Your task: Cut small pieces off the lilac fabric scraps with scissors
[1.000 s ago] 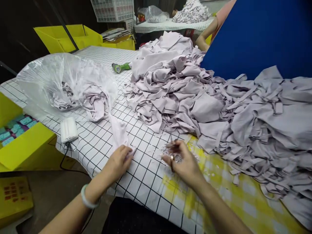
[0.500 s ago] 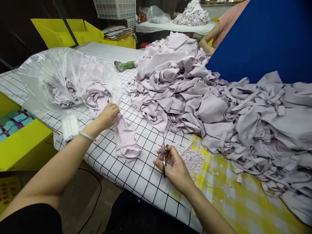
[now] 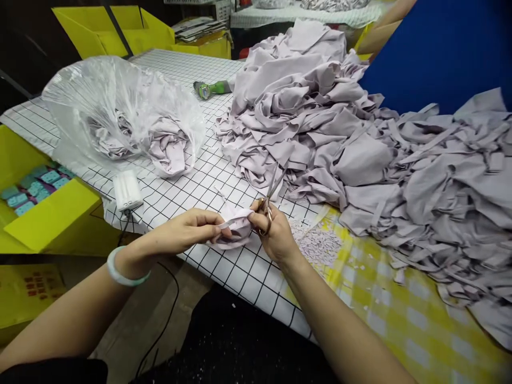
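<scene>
A small pale-lilac fabric piece (image 3: 234, 234) is stretched between my two hands, just above the gridded cloth near the table's front edge. My left hand (image 3: 196, 229) pinches its left edge between thumb and fingers. Its right edge is gripped by the thumb and fingers of my right hand (image 3: 276, 232), which also carries a pair of scissors (image 3: 267, 205) hooked on the fingers, blades pointing up and away. Beyond the scissors rises a large heap of lilac fabric pieces (image 3: 304, 117). Tiny fabric clippings (image 3: 316, 242) are scattered to the right of my right hand.
A clear plastic bag (image 3: 100, 90) with fabric inside lies at left. Nearby are a white box-shaped device (image 3: 128, 190) with a cord and a green-handled tool (image 3: 214, 89). Yellow boxes (image 3: 60, 218) stand left. A blue panel (image 3: 440, 58) rises behind the heap; someone's arm (image 3: 390, 26) shows beside it.
My left hand has come right, away from the bag, with the fabric piece. My right hand has moved slightly up and now grips the piece's other edge too. The view has shifted downward.
</scene>
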A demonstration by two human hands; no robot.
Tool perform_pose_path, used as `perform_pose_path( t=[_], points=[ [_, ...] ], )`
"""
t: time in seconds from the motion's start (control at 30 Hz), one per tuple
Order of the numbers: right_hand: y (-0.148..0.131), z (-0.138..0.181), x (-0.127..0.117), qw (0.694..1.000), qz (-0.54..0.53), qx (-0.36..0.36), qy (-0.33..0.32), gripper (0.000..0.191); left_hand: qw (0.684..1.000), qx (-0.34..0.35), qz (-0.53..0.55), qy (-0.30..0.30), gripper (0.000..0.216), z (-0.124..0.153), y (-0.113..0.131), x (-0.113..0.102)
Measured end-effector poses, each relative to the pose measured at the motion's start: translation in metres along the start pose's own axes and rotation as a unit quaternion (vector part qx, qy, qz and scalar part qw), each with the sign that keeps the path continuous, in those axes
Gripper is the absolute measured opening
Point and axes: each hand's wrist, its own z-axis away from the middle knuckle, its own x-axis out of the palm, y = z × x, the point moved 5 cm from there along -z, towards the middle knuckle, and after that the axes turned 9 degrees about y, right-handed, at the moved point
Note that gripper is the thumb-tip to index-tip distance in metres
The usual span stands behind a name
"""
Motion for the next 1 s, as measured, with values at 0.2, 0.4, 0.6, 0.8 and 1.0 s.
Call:
perform_pose_path(
  t=[0.2, 0.4, 0.6, 0.8, 1.0],
  points=[
    [-0.02, 0.008, 0.005, 0.998, 0.014, -0.057, -0.028, 0.034, 0.975, -0.047, 0.217, -0.029, 0.024, -0.006, -0.016, 0.034],
    [-0.025, 0.005, 0.003, 0.997, 0.054, 0.005, -0.059, 0.029, 0.996, 0.036, 0.065, 0.042, 0.03, 0.01, -0.004, 0.039],
    [0.019, 0.014, 0.032, 0.991, -0.007, 0.09, -0.099, 0.038, 0.956, 0.248, -0.062, 0.144, 0.025, 0.017, 0.032, 0.031],
    [0.024, 0.041, 0.003, 0.996, 0.075, -0.004, -0.047, 0.039, 0.94, 0.155, 0.24, 0.186, 0.033, -0.019, -0.001, 0.047],
    [-0.031, 0.073, -0.071, 0.882, 0.445, -0.153, -0.003, 0.042, 0.971, 0.164, 0.135, 0.113, 0.035, -0.03, -0.006, 0.091]
  ],
)
